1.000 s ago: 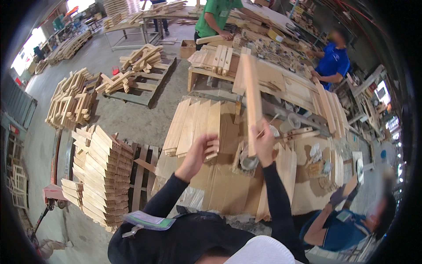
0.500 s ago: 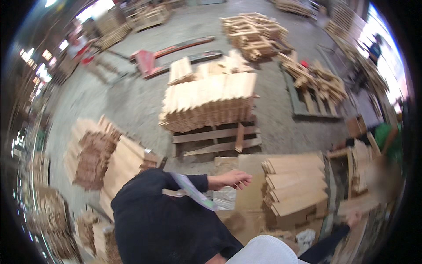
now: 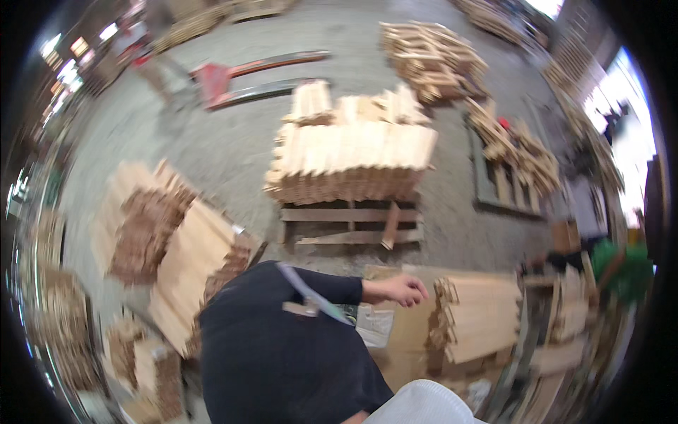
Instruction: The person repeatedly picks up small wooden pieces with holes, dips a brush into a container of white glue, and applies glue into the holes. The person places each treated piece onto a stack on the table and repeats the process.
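Wooden boards (image 3: 480,316) (overlapping) lie just right of the left hand (image 3: 405,290).

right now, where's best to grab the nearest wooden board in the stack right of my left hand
Probably the left end of the wooden board, coming from the left: it lies long and flat, that end faces the left hand, and other boards lie along its far side.

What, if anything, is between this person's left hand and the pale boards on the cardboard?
Nothing visible: only brown cardboard shows in the narrow gap between the left hand and the pale boards. The clear plastic packet lies off that line.
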Action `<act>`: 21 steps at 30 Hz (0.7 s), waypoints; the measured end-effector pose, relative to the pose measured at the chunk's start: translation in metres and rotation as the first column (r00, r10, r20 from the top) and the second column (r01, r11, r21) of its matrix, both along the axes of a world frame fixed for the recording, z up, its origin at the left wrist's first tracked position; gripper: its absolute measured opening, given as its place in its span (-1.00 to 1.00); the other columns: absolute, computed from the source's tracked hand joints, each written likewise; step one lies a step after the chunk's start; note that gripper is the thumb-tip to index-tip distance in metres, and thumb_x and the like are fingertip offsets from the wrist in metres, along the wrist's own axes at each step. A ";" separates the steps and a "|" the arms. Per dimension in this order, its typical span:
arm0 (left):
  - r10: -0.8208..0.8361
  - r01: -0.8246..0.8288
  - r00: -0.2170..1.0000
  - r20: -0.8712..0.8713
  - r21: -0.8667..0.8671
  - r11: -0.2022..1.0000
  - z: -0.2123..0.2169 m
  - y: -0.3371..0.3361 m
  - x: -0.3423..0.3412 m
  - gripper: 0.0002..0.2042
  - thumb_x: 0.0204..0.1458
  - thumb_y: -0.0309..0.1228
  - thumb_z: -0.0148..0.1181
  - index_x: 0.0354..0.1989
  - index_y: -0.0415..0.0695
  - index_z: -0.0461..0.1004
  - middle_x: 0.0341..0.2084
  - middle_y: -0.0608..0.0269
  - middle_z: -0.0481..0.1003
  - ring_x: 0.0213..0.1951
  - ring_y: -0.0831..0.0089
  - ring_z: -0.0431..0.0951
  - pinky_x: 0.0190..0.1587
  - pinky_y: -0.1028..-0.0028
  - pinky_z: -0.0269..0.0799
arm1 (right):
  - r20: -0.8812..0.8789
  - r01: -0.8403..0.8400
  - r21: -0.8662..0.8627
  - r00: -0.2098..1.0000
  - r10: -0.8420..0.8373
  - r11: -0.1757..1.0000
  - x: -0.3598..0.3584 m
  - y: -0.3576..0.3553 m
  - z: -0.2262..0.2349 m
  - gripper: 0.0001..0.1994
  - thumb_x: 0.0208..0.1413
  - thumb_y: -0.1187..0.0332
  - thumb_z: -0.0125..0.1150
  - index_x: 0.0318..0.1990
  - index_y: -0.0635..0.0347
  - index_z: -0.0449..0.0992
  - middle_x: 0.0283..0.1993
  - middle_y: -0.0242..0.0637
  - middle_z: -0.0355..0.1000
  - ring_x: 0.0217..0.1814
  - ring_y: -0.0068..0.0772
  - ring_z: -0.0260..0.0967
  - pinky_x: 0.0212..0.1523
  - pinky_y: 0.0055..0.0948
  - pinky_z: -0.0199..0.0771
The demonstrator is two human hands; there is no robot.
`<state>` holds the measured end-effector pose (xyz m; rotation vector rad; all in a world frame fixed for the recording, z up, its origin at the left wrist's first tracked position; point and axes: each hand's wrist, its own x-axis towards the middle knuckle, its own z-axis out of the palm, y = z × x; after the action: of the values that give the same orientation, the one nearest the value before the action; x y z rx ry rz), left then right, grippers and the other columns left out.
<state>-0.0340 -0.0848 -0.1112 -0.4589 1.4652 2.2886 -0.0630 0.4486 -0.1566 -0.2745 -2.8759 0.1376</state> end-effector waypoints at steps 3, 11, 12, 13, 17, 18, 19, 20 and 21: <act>0.003 -0.002 0.998 0.058 -0.025 1.000 0.014 -0.018 0.007 -0.82 0.09 -0.38 0.08 -0.16 -0.13 0.45 -0.37 0.42 0.44 -0.37 0.66 0.41 -0.30 0.63 0.37 | 0.200 0.309 0.054 0.928 -0.314 0.949 0.106 0.003 -0.014 -0.32 -0.01 0.02 0.20 0.22 0.19 0.21 0.22 -0.02 0.20 0.24 -0.05 0.17 0.16 -0.19 0.25; -0.235 0.234 0.963 0.129 0.027 0.972 0.033 -0.004 0.009 -0.83 0.15 -0.32 0.02 -0.18 -0.10 0.45 -0.40 0.43 0.41 -0.41 0.67 0.39 -0.31 0.64 0.34 | 0.325 0.750 0.086 0.601 -0.730 0.656 0.290 0.010 -0.093 -0.21 -0.03 -0.08 0.19 0.28 0.16 0.09 0.34 -0.07 0.02 0.32 -0.03 0.04 0.22 -0.18 0.19; -0.257 0.255 0.958 0.126 0.035 0.966 0.032 0.001 0.011 -0.82 0.16 -0.31 0.01 -0.18 -0.10 0.45 -0.40 0.43 0.42 -0.41 0.67 0.39 -0.31 0.63 0.34 | 0.299 0.761 0.036 0.610 -0.734 0.647 0.300 0.014 -0.108 -0.17 -0.05 -0.12 0.18 0.30 0.15 0.05 0.37 -0.09 -0.03 0.35 -0.03 0.00 0.24 -0.18 0.17; -0.274 0.272 0.953 0.126 0.035 0.962 0.031 0.005 0.013 -0.82 0.16 -0.30 0.01 -0.18 -0.10 0.45 -0.39 0.43 0.42 -0.40 0.67 0.39 -0.31 0.63 0.33 | 0.298 0.765 0.080 0.594 -0.747 0.639 0.303 0.014 -0.112 -0.18 -0.03 -0.12 0.15 0.30 0.11 0.04 0.37 -0.12 -0.03 0.36 -0.05 -0.01 0.24 -0.11 0.15; -0.398 0.395 0.912 0.098 0.053 0.917 0.030 0.031 0.017 -0.80 0.17 -0.29 0.01 -0.17 -0.11 0.44 -0.39 0.43 0.41 -0.40 0.66 0.40 -0.31 0.63 0.34 | 0.260 0.857 0.165 0.439 -0.860 0.488 0.294 -0.026 -0.114 -0.28 0.07 -0.07 0.04 0.34 -0.06 -0.03 0.41 -0.29 -0.08 0.40 -0.13 -0.08 0.21 0.20 0.03; -0.431 0.428 0.897 0.101 0.052 0.902 0.034 0.038 0.018 -0.80 0.17 -0.28 0.00 -0.17 -0.12 0.44 -0.39 0.43 0.41 -0.40 0.65 0.40 -0.31 0.63 0.35 | 0.243 0.888 0.173 0.381 -0.892 0.427 0.290 -0.040 -0.105 -0.31 0.10 -0.04 0.01 0.34 -0.11 -0.05 0.42 -0.34 -0.11 0.41 -0.15 -0.10 0.20 0.28 -0.02; -0.357 0.355 0.924 0.133 0.041 0.934 0.037 0.030 0.036 -0.79 0.17 -0.28 0.00 -0.17 -0.12 0.44 -0.39 0.43 0.41 -0.39 0.65 0.41 -0.31 0.63 0.35 | 0.232 0.830 0.205 0.474 -0.849 0.519 0.264 -0.039 -0.118 -0.35 0.13 0.01 -0.03 0.35 -0.15 -0.07 0.43 -0.37 -0.13 0.42 -0.17 -0.13 0.19 0.32 -0.06; -0.387 0.384 0.914 0.124 0.051 0.922 0.036 0.035 0.035 -0.79 0.18 -0.28 0.00 -0.16 -0.13 0.44 -0.38 0.42 0.41 -0.39 0.65 0.41 -0.30 0.63 0.35 | 0.182 0.833 0.231 0.470 -0.864 0.502 0.267 -0.045 -0.125 -0.38 0.16 0.06 -0.07 0.35 -0.18 -0.08 0.44 -0.40 -0.15 0.44 -0.18 -0.15 0.19 0.36 -0.10; -0.413 0.408 0.903 0.116 0.060 0.911 0.036 0.040 0.034 -0.79 0.18 -0.28 0.00 -0.16 -0.13 0.44 -0.38 0.42 0.41 -0.38 0.65 0.41 -0.30 0.63 0.35 | 0.133 0.834 0.257 0.469 -0.873 0.488 0.272 -0.048 -0.130 -0.41 0.19 0.11 -0.11 0.36 -0.22 -0.10 0.45 -0.43 -0.18 0.45 -0.20 -0.18 0.19 0.39 -0.15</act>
<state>0.0000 -0.0449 -0.0756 -0.2486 1.3119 1.9106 0.2089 0.4006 -0.2862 -1.7733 -2.5335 -0.3434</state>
